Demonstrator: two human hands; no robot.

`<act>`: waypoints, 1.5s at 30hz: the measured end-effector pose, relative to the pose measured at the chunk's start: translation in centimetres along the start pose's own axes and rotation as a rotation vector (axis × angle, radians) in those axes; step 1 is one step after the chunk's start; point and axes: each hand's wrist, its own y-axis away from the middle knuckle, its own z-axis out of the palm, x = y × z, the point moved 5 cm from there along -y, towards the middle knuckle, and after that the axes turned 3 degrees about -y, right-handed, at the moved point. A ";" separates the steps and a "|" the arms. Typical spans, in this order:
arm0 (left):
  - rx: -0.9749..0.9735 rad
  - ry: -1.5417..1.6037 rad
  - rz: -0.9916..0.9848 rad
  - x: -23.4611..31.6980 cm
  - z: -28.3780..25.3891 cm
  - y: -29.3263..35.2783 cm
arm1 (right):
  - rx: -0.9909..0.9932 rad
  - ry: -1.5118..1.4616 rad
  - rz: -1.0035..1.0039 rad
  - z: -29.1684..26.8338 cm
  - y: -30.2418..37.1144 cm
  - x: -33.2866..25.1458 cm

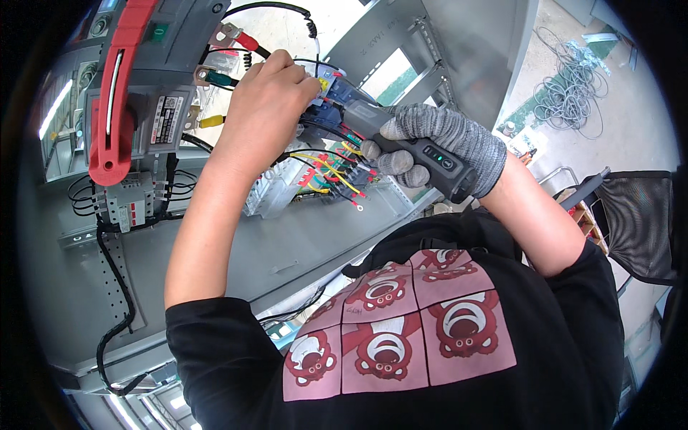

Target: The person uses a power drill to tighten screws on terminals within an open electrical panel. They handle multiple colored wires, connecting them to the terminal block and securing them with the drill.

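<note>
My right hand (pixel 462 140), in a grey knit glove, is wrapped round a dark grey cordless electric screwdriver (pixel 444 168) with a small green light. The screwdriver's nose points up and left at a blue electrical component (pixel 344 92) inside the metal cabinet. My bare left hand (pixel 269 100) is closed at that component's left side, fingers bent and pressed together. Whatever its fingertips hold is hidden behind them. Just below both hands, yellow, black and red-tipped wires (pixel 333 168) run to a row of terminals. One loose wire ends in a ring lug (pixel 360 207).
On the left stands a large grey switch with a red handle (pixel 111 147). Below it, a small breaker (pixel 129 204) sits among black wires. The cabinet's grey wall (pixel 279 269) runs beneath my arms. Coiled grey cable (pixel 571 89) and a black mesh chair (pixel 634 226) are at right.
</note>
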 end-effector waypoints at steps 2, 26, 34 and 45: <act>0.008 0.002 0.003 0.0 0.1 0.1 | 0.002 0.012 0.000 0.1 0.1 -0.3; -0.021 0.053 0.023 0.1 0.0 -0.2 | 0.157 0.674 -0.052 0.4 -0.4 -0.5; -0.007 0.061 0.025 0.1 0.0 -0.1 | 0.094 1.189 -0.163 0.1 -1.3 -1.3; 0.044 0.136 -0.011 0.2 -0.9 0.0 | 0.225 0.398 -0.134 -0.2 4.2 3.3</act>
